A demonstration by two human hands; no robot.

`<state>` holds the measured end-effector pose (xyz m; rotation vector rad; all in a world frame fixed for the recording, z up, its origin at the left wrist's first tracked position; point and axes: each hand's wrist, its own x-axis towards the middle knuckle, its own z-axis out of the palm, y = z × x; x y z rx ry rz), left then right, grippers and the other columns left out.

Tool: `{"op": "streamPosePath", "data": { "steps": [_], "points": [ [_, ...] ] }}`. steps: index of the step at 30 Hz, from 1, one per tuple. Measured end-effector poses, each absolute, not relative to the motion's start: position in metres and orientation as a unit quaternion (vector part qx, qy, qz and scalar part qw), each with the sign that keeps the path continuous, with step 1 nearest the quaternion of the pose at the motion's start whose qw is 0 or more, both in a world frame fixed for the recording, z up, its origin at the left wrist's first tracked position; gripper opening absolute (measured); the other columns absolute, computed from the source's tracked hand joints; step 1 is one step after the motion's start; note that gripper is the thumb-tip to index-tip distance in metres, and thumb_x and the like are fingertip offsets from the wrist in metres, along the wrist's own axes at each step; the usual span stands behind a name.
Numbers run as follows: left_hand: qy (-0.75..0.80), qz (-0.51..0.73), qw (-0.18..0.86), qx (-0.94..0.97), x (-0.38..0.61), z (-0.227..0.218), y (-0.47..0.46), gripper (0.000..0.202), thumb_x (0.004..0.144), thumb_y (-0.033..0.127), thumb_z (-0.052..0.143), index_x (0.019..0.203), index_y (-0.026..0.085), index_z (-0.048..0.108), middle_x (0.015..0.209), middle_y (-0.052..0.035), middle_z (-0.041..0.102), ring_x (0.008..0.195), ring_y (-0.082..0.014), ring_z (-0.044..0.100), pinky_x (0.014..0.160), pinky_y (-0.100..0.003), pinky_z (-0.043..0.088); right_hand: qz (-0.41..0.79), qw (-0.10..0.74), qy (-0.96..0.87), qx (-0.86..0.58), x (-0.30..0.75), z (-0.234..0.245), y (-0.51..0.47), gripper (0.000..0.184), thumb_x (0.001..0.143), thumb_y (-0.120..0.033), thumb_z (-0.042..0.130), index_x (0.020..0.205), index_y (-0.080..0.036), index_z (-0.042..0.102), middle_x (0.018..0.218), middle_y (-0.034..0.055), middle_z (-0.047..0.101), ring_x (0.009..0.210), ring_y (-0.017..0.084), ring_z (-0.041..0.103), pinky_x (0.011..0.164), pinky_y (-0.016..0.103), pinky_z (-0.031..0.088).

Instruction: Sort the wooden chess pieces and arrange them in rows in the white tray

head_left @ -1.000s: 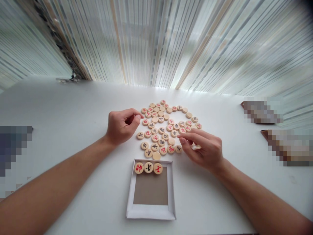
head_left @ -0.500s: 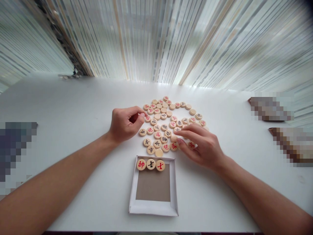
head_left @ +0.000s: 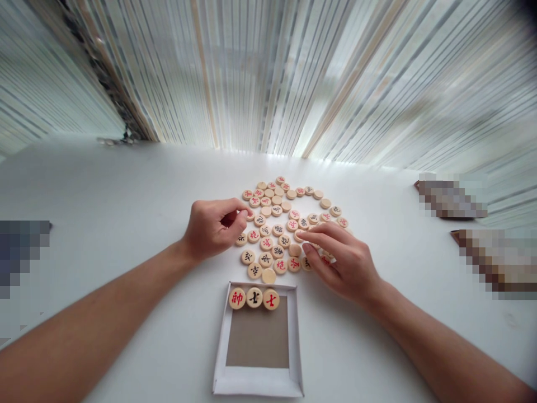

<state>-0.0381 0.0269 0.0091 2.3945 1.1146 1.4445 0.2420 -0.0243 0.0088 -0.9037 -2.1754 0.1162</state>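
Observation:
Many round wooden Chinese chess pieces (head_left: 266, 243) lie spread on the table, some with red or black characters up, others blank side up. My left hand (head_left: 216, 228) is at the left edge of the spread, fingers curled and thumb against the index finger, beside a partly covered red-marked piece. Whether anything is in its pinch is hidden. My right hand (head_left: 342, 257) reaches over the right side, fingers stretched, its index fingertip at a black-marked piece (head_left: 300, 235) and its thumb near a blank piece (head_left: 295, 250). It covers several pieces.
A shallow white box (head_left: 220, 341) with a grey-brown bottom stands nearest me. Along its far side sit a red piece (head_left: 237, 298), a black piece (head_left: 254, 298) and another red piece (head_left: 271, 299). Blurred-out objects lie left and right on the white table (head_left: 168, 173). A string curtain (head_left: 235, 73) hangs behind.
The camera has tilted up slightly, so the table, box and pieces appear lower in view. Both hands keep nearly the same pose and place over the pieces.

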Motion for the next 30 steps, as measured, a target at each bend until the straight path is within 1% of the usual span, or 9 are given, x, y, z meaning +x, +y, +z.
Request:
{"op": "streamPosePath", "data": {
  "steps": [4, 7, 10, 14, 19, 22, 25, 30],
  "points": [
    [0.362, 0.479, 0.059, 0.798, -0.038, 0.01, 0.027, 0.017, 0.086, 0.012, 0.062, 0.078, 0.014, 0.077, 0.049, 0.0051, 0.061, 0.039, -0.0062, 0.044, 0.043, -0.02, 0.034, 0.033, 0.38, -0.848, -0.368, 0.242, 0.008, -0.023, 0.022, 0.096, -0.011, 0.063, 0.113, -0.02, 0.074, 0.098, 0.0105, 0.077, 0.085, 0.023, 0.073, 0.075, 0.038, 0.061],
    [0.362, 0.48, 0.055, 0.797, -0.038, 0.01, 0.027, 0.017, 0.086, 0.013, 0.062, 0.078, 0.015, 0.077, 0.05, 0.0051, 0.061, 0.038, -0.006, 0.043, 0.042, -0.02, 0.034, 0.009, 0.392, -0.828, -0.4, 0.244, 0.01, -0.02, 0.017, 0.096, -0.013, 0.064, 0.107, -0.021, 0.075, 0.093, 0.0095, 0.077, 0.085, 0.025, 0.073, 0.077, 0.04, 0.06],
    [0.364, 0.482, 0.056, 0.795, -0.038, 0.01, 0.028, 0.017, 0.086, 0.013, 0.062, 0.077, 0.016, 0.077, 0.05, 0.0053, 0.062, 0.038, -0.006, 0.042, 0.042, -0.021, 0.034, -0.004, 0.404, -0.799, -0.446, 0.25, 0.011, -0.014, 0.013, 0.097, -0.017, 0.065, 0.102, -0.021, 0.076, 0.09, 0.0088, 0.077, 0.083, 0.025, 0.073, 0.074, 0.039, 0.059],
    [0.369, 0.478, 0.052, 0.796, -0.036, 0.011, 0.03, 0.017, 0.087, 0.015, 0.063, 0.077, 0.016, 0.077, 0.048, 0.0056, 0.06, 0.038, -0.0065, 0.043, 0.041, -0.021, 0.034, 0.023, 0.381, -0.784, -0.49, 0.255, 0.01, -0.005, 0.015, 0.099, -0.023, 0.065, 0.102, -0.019, 0.079, 0.089, 0.0086, 0.074, 0.08, 0.023, 0.072, 0.073, 0.038, 0.058],
    [0.364, 0.474, 0.046, 0.801, -0.035, 0.01, 0.032, 0.017, 0.086, 0.016, 0.063, 0.077, 0.017, 0.078, 0.047, 0.0058, 0.058, 0.038, -0.0072, 0.043, 0.042, -0.022, 0.035, 0.042, 0.339, -0.78, -0.525, 0.253, 0.006, 0.003, 0.017, 0.097, -0.029, 0.068, 0.101, -0.019, 0.081, 0.091, 0.0099, 0.071, 0.081, 0.024, 0.069, 0.073, 0.039, 0.055],
    [0.366, 0.47, 0.047, 0.801, -0.035, 0.009, 0.032, 0.017, 0.087, 0.017, 0.063, 0.077, 0.019, 0.077, 0.046, 0.0061, 0.057, 0.037, -0.0078, 0.043, 0.042, -0.023, 0.036, 0.039, 0.334, -0.777, -0.533, 0.251, 0.005, 0.007, 0.016, 0.096, -0.029, 0.069, 0.099, -0.019, 0.082, 0.089, 0.0087, 0.069, 0.08, 0.024, 0.067, 0.071, 0.038, 0.054],
    [0.365, 0.468, 0.043, 0.804, -0.035, 0.009, 0.032, 0.018, 0.088, 0.017, 0.062, 0.077, 0.018, 0.077, 0.047, 0.0055, 0.058, 0.038, -0.0077, 0.044, 0.042, -0.022, 0.036, 0.044, 0.331, -0.776, -0.535, 0.249, 0.006, 0.009, 0.016, 0.095, -0.03, 0.07, 0.098, -0.019, 0.082, 0.087, 0.008, 0.068, 0.08, 0.024, 0.067, 0.071, 0.037, 0.053],
    [0.35, 0.476, 0.037, 0.806, -0.034, 0.008, 0.033, 0.018, 0.087, 0.015, 0.062, 0.076, 0.015, 0.076, 0.05, 0.0046, 0.061, 0.04, -0.0069, 0.047, 0.044, -0.02, 0.036, 0.083, 0.327, -0.792, -0.509, 0.237, 0.012, 0.009, 0.018, 0.095, -0.03, 0.071, 0.105, -0.019, 0.082, 0.09, 0.008, 0.069, 0.08, 0.022, 0.067, 0.072, 0.037, 0.052]
  ]
}}
